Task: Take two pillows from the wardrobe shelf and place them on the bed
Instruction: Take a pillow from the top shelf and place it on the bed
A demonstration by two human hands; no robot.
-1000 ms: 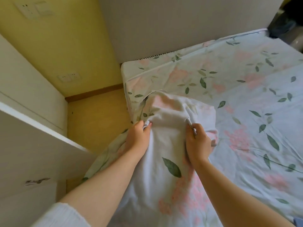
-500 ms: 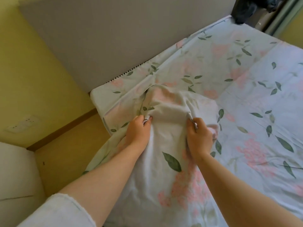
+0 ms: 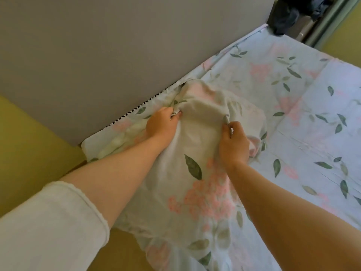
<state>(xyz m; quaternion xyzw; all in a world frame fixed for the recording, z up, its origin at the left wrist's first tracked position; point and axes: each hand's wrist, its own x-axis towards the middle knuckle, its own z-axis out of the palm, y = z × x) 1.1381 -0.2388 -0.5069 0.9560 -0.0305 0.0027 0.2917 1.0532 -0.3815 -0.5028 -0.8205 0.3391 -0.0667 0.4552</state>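
Pillow [image 3: 195,149] in its floral case of pink blossoms and green leaves is down on the near-left corner of the bed [image 3: 316,118], lying lengthways. Its far end is tucked up just beside the grey headboard [image 3: 136,47], and its near end reaches past the mattress edge. Both hands are on it: the left hand [image 3: 161,127] has its fingers curled into a bunch of the case fabric on the left side, and the right hand [image 3: 234,145] pinches a fold on the right, with loose cloth stretched between them. The bed sheet carries the same print, lightly creased on the right. A white sleeve [image 3: 48,222] covers the left upper arm at near left, and dark clothing [image 3: 283,20] hangs far right, beyond the headboard.
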